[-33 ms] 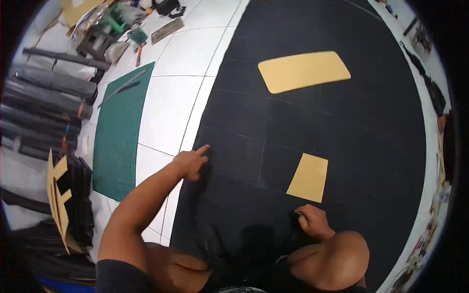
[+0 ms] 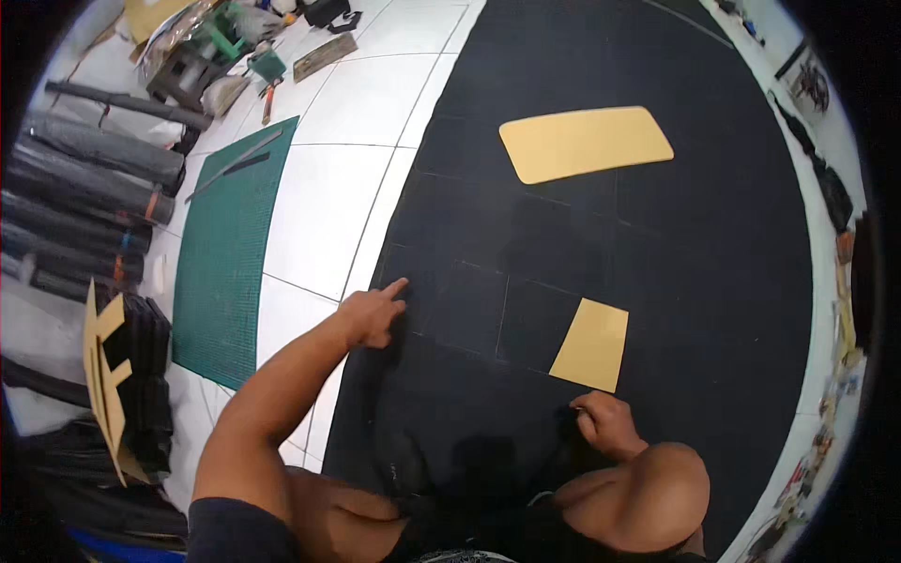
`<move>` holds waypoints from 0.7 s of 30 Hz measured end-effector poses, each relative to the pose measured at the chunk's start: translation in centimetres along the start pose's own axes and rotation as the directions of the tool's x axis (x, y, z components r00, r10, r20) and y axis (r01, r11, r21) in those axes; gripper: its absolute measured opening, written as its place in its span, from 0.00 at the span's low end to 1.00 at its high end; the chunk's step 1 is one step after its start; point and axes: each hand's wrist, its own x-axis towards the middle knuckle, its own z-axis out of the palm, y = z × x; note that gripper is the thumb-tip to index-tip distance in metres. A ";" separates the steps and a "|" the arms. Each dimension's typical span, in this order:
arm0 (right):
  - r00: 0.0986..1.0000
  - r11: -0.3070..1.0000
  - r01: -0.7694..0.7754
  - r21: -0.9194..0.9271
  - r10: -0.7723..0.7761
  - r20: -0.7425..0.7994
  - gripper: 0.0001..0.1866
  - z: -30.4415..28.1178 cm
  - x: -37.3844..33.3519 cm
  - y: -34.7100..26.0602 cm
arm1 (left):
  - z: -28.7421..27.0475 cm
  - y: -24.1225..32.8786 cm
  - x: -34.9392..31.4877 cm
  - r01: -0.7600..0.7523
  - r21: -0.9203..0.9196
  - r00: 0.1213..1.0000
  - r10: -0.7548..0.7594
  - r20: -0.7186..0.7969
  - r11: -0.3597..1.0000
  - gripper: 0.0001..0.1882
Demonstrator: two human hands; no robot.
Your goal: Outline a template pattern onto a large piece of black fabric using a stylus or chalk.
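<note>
A wide black sheet [image 2: 713, 272] covers the floor before me, with thin pale lines drawn on it. My left hand [image 2: 371, 314] rests at its left edge, index finger stretched out and touching the sheet, the other fingers partly bent. Nothing shows in that hand. Just below a small tan four-sided template [image 2: 593, 345], my right hand [image 2: 608, 419] is closed with the fingers pinched; whatever it may hold is too small to make out. Farther off on the sheet lies a larger tan template [image 2: 587, 144] with rounded corners.
Left of the sheet are white floor tiles [image 2: 343, 178] and a green cutting mat [image 2: 225, 253] bearing a metal ruler [image 2: 235, 164]. Dark rolls [image 2: 103, 159] and tan card pieces [image 2: 105, 385] stand at far left. Near the tools lies a flat wooden block [image 2: 325, 57].
The view has shifted slightly. My left hand sits a touch farther right in the picture, its index finger still on the sheet; my right hand and both templates look nearly unchanged.
</note>
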 end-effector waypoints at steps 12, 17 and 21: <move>0.972 0.836 -0.172 -0.520 0.058 -0.227 0.17 -16.5 3.6 -16.3 | 2.0 3.9 5.2 -0.392 -0.065 0.897 0.366 -0.247 0.918 0.34; 0.996 0.765 -0.057 -0.641 0.084 0.011 0.15 -15.6 7.3 -19.3 | 1.8 8.6 7.0 -0.291 -0.028 0.953 0.287 -0.094 0.956 0.35; 0.991 0.795 0.013 -0.607 0.070 0.112 0.13 -14.2 9.5 -18.9 | 1.3 10.5 7.8 -0.288 -0.054 0.947 0.276 -0.165 0.956 0.31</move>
